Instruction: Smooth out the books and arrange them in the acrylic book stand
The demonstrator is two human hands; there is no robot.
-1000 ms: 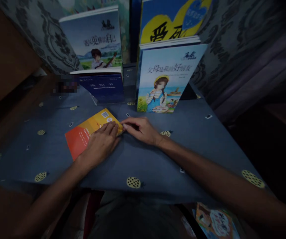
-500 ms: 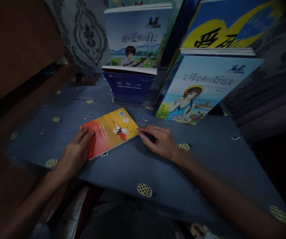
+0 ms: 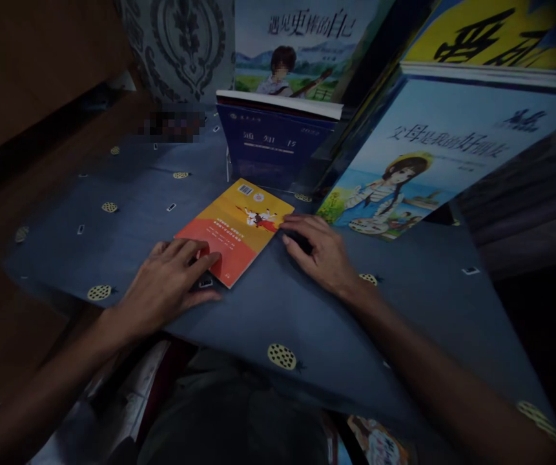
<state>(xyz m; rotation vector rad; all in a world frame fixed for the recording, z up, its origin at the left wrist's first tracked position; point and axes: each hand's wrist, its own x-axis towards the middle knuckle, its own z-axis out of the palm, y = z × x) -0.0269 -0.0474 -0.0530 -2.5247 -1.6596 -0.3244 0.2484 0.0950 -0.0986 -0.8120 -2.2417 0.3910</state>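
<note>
An orange and yellow book (image 3: 239, 226) lies flat, back cover up, on a blue cloth-covered table (image 3: 307, 310). My left hand (image 3: 171, 284) rests on the book's near left corner, fingers spread flat on the cover. My right hand (image 3: 319, 252) touches the book's right edge with its fingertips, fingers loosely curled over the cloth. Neither hand holds the book off the table.
Several books stand upright behind: a dark blue one (image 3: 278, 145), a light blue one with a girl in a hat (image 3: 418, 168), one with a boy (image 3: 301, 51), and a yellow and blue one (image 3: 495, 32). Patterned wall (image 3: 181, 45) at the back. Brown furniture (image 3: 26, 71) at left.
My left hand slid from the book's right end to its near left corner. The book turned and shifted slightly. The view moved closer and left.
</note>
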